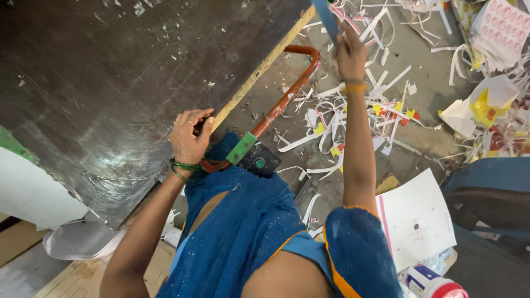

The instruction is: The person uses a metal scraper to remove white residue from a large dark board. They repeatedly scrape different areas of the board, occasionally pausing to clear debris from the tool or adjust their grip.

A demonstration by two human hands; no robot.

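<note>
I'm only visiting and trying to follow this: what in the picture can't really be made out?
- Blue object in the right hand: head view, cut off by the top edge.
- Left hand fingertips: curled over the dark table edge, grip hidden.
- Printing on the white sheet: too small.
- Red-capped container: cut off by the bottom edge.

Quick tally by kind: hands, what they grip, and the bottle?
Hands: 2, left hand and right hand
Blue strip in the right hand: 1
Orange handle by the left hand: 1
Red-capped bottle: 1
Total: 5
</note>
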